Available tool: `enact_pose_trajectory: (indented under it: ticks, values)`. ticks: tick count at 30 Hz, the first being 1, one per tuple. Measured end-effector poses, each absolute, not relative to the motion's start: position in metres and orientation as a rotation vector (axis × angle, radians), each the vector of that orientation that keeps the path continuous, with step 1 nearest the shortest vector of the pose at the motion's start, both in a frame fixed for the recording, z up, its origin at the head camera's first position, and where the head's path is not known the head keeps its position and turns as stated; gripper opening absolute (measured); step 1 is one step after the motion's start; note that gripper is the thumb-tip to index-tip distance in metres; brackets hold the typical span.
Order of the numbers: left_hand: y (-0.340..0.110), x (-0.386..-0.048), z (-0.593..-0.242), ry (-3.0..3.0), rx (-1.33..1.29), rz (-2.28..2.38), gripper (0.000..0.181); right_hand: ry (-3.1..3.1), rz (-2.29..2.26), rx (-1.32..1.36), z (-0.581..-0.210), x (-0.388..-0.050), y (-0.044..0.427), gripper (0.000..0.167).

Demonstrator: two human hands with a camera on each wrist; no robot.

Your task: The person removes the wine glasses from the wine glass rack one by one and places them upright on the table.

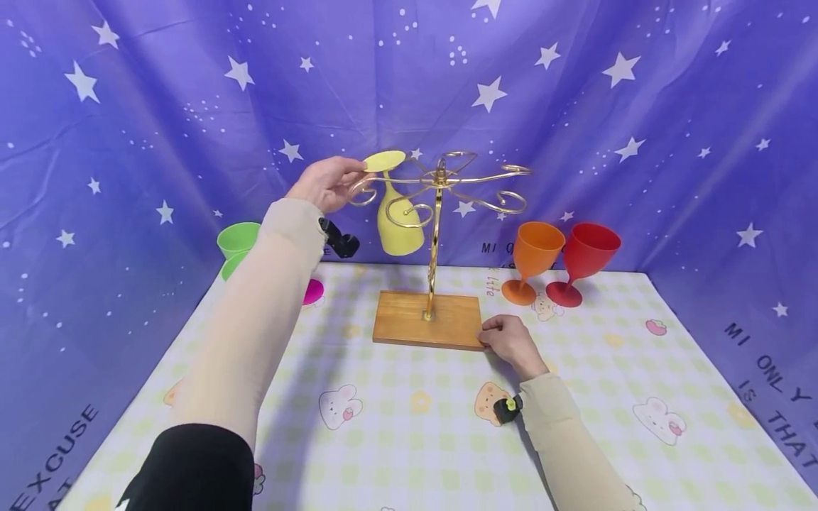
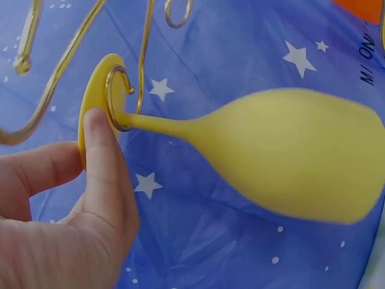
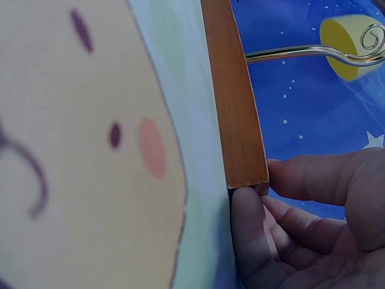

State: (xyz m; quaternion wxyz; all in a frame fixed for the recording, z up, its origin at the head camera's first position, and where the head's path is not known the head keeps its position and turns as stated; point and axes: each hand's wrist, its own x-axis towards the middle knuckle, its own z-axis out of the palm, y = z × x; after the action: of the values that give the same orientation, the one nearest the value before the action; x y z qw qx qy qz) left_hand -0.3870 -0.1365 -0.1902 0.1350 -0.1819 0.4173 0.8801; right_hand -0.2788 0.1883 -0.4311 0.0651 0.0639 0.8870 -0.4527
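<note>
A yellow plastic goblet [image 1: 399,231] hangs upside down at the left side of a gold wire rack [image 1: 435,248]. My left hand [image 1: 329,186] pinches the rim of its round foot [image 2: 96,84] between thumb and fingers. In the left wrist view, a curled hook [image 2: 110,90] of the rack lies around the stem, just under the foot. The goblet's bowl [image 2: 295,156] points down and away from the hand. My right hand [image 1: 511,341] grips the front right corner of the rack's wooden base [image 1: 402,319], thumb on one face and fingers at the edge.
An orange goblet [image 1: 538,245] and a red goblet [image 1: 591,248] stand upright at the back right. At the back left, green goblets [image 1: 238,235] and a magenta piece [image 1: 313,292] are partly hidden by my left arm. A starry purple curtain [image 1: 396,64] encloses the table.
</note>
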Motion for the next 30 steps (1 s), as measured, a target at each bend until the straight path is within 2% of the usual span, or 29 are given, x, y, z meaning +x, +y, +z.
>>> enact_pose_trajectory:
  ticks: [5, 12, 19, 26, 30]
  values:
    - [-0.143, -0.379, -0.187, 1.179, -0.527, 2.579, 0.043, 2.672, -1.361, 0.19, -0.431, -0.278, 0.19, 0.02]
    - [-0.149, -0.37, -0.177, 1.288, -0.495, 2.565, 0.026, 2.677, -1.356, 0.196, -0.429, -0.278, 0.189, 0.021]
    - [-0.143, -0.369, -0.165, 1.391, -0.488, 2.57, 0.038, 2.673, -1.378, 0.201, -0.429, -0.278, 0.188, 0.019]
    - [-0.137, -0.369, -0.162, 1.511, -0.471, 2.544, 0.019, 2.671, -1.374, 0.215, -0.43, -0.278, 0.187, 0.02]
    - [-0.135, -0.367, -0.16, 1.642, -0.446, 2.503, 0.016, 2.669, -1.361, 0.229, -0.431, -0.28, 0.188, 0.02]
